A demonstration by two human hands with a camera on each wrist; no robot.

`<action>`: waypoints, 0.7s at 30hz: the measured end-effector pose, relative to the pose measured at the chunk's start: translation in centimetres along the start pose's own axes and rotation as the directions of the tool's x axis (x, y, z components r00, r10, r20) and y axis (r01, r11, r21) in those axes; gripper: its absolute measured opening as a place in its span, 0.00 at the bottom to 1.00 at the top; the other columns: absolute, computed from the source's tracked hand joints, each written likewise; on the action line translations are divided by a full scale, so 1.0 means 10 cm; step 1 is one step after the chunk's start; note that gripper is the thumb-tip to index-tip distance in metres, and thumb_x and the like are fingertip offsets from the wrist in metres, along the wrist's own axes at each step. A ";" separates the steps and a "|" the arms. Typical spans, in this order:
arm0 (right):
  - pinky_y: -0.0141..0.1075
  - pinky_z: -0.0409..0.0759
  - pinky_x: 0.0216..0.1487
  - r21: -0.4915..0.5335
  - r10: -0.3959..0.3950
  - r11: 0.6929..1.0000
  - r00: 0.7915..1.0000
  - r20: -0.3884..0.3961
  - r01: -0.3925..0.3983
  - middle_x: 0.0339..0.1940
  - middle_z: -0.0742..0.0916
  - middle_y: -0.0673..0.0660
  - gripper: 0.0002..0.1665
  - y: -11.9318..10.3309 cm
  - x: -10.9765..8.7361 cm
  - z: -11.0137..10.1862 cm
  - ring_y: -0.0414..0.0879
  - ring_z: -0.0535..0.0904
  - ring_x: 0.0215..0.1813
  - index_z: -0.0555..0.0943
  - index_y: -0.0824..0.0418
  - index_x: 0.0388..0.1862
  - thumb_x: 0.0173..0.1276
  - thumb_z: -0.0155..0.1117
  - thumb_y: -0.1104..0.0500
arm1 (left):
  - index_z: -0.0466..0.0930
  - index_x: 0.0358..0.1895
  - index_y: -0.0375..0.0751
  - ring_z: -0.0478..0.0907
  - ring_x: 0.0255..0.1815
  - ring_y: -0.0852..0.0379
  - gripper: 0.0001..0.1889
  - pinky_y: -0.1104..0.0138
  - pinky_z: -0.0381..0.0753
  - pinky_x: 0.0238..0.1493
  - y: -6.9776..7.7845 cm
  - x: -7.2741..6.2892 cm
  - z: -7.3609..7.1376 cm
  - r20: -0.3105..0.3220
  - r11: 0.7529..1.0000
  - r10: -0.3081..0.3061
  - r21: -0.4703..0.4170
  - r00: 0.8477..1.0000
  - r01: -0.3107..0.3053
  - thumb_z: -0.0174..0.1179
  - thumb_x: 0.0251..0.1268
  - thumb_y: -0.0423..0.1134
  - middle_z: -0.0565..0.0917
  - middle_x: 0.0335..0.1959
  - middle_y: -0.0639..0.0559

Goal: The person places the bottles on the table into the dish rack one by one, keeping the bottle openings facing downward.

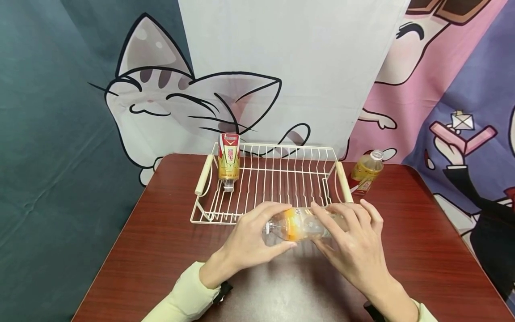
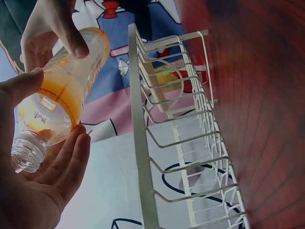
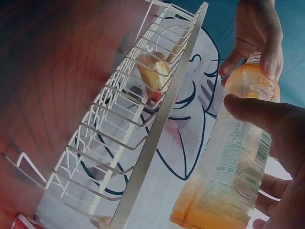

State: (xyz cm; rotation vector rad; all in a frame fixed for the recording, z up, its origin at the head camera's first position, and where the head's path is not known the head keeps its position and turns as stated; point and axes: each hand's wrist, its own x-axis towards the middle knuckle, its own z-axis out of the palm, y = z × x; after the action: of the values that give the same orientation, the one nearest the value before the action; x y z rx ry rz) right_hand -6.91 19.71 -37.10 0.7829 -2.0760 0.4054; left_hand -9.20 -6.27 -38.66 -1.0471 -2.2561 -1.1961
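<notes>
Between my two hands a clear plastic bottle with an orange-printed label (image 1: 299, 223) lies sideways, held in front of the rack's near edge. My left hand (image 1: 249, 237) grips its neck end, the thumb below and the fingers above. Around the body and base end curls my right hand (image 1: 358, 243). In the left wrist view the bottle (image 2: 59, 95) shows a bare threaded mouth without a cap. The right wrist view shows green print and a barcode on the bottle (image 3: 238, 152).
A white wire dish rack (image 1: 277, 170) with pale handles stands on the red-brown table (image 1: 169, 232). Neck down at its left end is a red-and-yellow labelled bottle (image 1: 229, 156). A similar bottle (image 1: 366, 172) stands outside the rack's right end. Behind hangs a cartoon cloth (image 1: 297, 53).
</notes>
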 end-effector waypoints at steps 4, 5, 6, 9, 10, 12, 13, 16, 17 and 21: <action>0.55 0.53 0.82 0.039 0.032 0.999 0.999 0.031 -0.033 0.56 0.88 0.65 0.35 0.00 0.00 -0.02 0.66 0.80 0.59 0.88 0.56 0.70 0.69 0.69 0.42 | 0.82 0.70 0.40 0.88 0.60 0.52 0.40 0.65 0.86 0.63 -0.04 -0.03 0.00 -0.023 1.000 -0.027 0.004 0.999 0.027 0.88 0.51 0.44 0.88 0.61 0.46; 0.53 0.51 0.83 0.047 0.041 0.998 0.998 0.041 -0.043 0.58 0.88 0.66 0.35 0.00 0.00 -0.03 0.67 0.80 0.61 0.87 0.56 0.71 0.71 0.68 0.40 | 0.81 0.70 0.40 0.88 0.60 0.52 0.41 0.64 0.86 0.63 -0.05 -0.04 0.00 -0.029 1.000 -0.030 0.004 0.999 0.030 0.88 0.51 0.43 0.88 0.61 0.46; 0.52 0.49 0.84 0.058 0.050 0.997 0.998 0.044 -0.053 0.59 0.88 0.66 0.35 0.01 0.00 -0.04 0.67 0.80 0.63 0.87 0.56 0.71 0.74 0.67 0.38 | 0.81 0.70 0.40 0.88 0.60 0.52 0.41 0.64 0.86 0.64 -0.06 -0.04 -0.01 -0.034 0.999 -0.034 0.005 0.999 0.034 0.88 0.52 0.43 0.88 0.61 0.46; 0.51 0.48 0.86 0.082 0.078 0.993 0.997 0.022 -0.080 0.63 0.87 0.69 0.38 0.01 0.01 -0.06 0.69 0.79 0.66 0.86 0.59 0.72 0.81 0.63 0.32 | 0.81 0.71 0.41 0.88 0.59 0.53 0.40 0.62 0.87 0.63 -0.08 -0.05 -0.01 -0.045 0.998 -0.063 -0.001 0.997 0.063 0.88 0.52 0.43 0.88 0.61 0.47; 0.51 0.48 0.85 0.089 0.091 0.992 0.996 0.004 -0.091 0.63 0.86 0.70 0.40 0.00 0.01 -0.06 0.70 0.78 0.68 0.86 0.60 0.71 0.81 0.63 0.30 | 0.81 0.71 0.41 0.88 0.59 0.53 0.40 0.61 0.87 0.63 -0.09 -0.05 -0.02 -0.050 0.997 -0.077 -0.004 0.996 0.077 0.88 0.52 0.43 0.88 0.61 0.47; 0.51 0.51 0.83 0.105 0.123 0.988 0.991 -0.057 -0.116 0.64 0.85 0.71 0.43 0.00 0.03 -0.06 0.70 0.77 0.69 0.85 0.63 0.71 0.80 0.63 0.28 | 0.82 0.71 0.42 0.87 0.58 0.54 0.40 0.60 0.87 0.62 -0.09 -0.06 -0.03 -0.064 0.994 -0.113 -0.012 0.991 0.113 0.88 0.52 0.44 0.88 0.61 0.49; 0.51 0.53 0.82 0.116 0.143 0.984 0.985 -0.095 -0.132 0.64 0.85 0.72 0.44 -0.01 0.04 -0.06 0.70 0.77 0.70 0.85 0.65 0.70 0.80 0.64 0.29 | 0.82 0.70 0.43 0.87 0.57 0.55 0.40 0.60 0.88 0.60 -0.09 -0.06 -0.03 -0.072 0.991 -0.132 -0.019 0.989 0.131 0.88 0.52 0.44 0.88 0.60 0.50; 0.50 0.57 0.80 0.161 0.228 0.967 0.950 -0.213 -0.196 0.65 0.83 0.75 0.46 -0.01 0.06 -0.05 0.68 0.75 0.74 0.81 0.71 0.70 0.80 0.66 0.31 | 0.83 0.70 0.45 0.87 0.54 0.57 0.39 0.59 0.88 0.57 -0.09 -0.06 -0.04 -0.100 0.983 -0.183 -0.051 0.978 0.179 0.88 0.52 0.43 0.89 0.57 0.53; 0.49 0.58 0.81 0.188 0.268 0.956 0.932 -0.243 -0.226 0.66 0.82 0.76 0.47 0.00 0.06 -0.04 0.66 0.75 0.75 0.80 0.74 0.70 0.80 0.67 0.31 | 0.83 0.70 0.46 0.87 0.52 0.58 0.39 0.59 0.88 0.55 -0.09 -0.06 -0.04 -0.107 0.979 -0.197 -0.066 0.974 0.191 0.88 0.52 0.43 0.90 0.55 0.54; 0.41 0.62 0.79 0.413 0.484 0.839 0.833 -0.269 -0.354 0.73 0.80 0.68 0.46 0.04 0.03 -0.04 0.54 0.72 0.77 0.73 0.78 0.75 0.78 0.73 0.42 | 0.84 0.69 0.46 0.89 0.46 0.60 0.38 0.59 0.88 0.53 -0.09 -0.08 -0.06 -0.129 0.964 -0.248 -0.132 0.960 0.231 0.88 0.52 0.42 0.91 0.52 0.55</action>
State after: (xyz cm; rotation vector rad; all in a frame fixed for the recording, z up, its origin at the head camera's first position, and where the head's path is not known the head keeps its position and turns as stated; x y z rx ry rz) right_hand -7.06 20.07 -36.61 0.3813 -1.8283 1.1106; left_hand -9.38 -7.38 -39.30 -0.7120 -2.2701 -1.4665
